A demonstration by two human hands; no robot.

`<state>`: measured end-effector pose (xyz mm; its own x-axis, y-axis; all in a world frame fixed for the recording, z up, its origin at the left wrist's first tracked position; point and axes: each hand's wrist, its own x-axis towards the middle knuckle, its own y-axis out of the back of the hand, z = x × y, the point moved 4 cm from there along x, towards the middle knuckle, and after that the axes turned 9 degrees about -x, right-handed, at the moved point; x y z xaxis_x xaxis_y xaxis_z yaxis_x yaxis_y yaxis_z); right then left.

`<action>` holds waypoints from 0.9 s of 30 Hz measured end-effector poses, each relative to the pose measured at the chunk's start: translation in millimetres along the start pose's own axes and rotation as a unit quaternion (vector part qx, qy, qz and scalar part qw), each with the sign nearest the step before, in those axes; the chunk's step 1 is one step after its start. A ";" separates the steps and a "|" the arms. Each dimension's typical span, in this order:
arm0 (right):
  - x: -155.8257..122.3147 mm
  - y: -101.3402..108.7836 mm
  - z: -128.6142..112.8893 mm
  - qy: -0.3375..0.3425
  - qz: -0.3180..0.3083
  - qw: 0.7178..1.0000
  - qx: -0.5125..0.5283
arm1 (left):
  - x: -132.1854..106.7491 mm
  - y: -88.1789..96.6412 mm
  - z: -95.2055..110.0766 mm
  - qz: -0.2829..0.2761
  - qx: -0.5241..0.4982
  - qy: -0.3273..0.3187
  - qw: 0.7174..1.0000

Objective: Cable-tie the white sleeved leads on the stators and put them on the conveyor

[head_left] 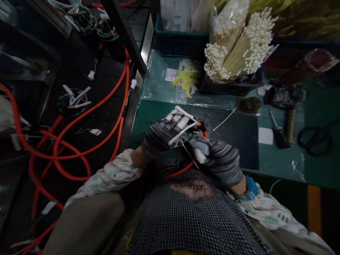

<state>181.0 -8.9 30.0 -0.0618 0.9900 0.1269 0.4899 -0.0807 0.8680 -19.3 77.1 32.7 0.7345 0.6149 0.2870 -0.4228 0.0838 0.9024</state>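
Note:
My left hand [167,131], in a grey striped glove with white fingertips, is closed around a small round wired part [188,137]. White sleeves stick out of this part, and an orange-red cable [183,170] runs near it. Against its right side is my right hand [223,159], gloved the same way, with its fingers curled in. A pale grey shape [199,146] shows at those fingers; I cannot make out whether it is a tool or a glove tip. Thin white cable ties project from the part between the hands.
A bundle of white-headed cable ties [241,49] stands in a dark bin behind the green mat [146,117]. Yellow strips [187,79] lie nearby. A screwdriver [281,136], black scissors [316,140] and a loose cable tie [224,119] are right. Orange cables [60,152] and wired round parts [73,101] occupy the left.

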 end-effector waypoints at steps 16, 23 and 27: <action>21.3 15.2 24.9 -0.004 0.077 0.986 -0.147 | 109.5 -7.0 8.8 -0.242 -0.007 0.068 0.968; 30.6 -0.1 29.0 -0.004 0.068 0.976 -0.206 | 123.3 -5.0 12.5 -0.243 0.009 0.127 0.962; 18.0 3.2 31.4 -0.022 0.098 0.987 -0.128 | 123.1 -4.7 13.1 -0.252 0.008 0.131 0.959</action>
<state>208.7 12.3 20.0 0.0523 0.9563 0.2876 0.2527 -0.2913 0.9227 80.1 142.1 68.0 0.6835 0.6760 -0.2755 -0.0399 0.4114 0.9106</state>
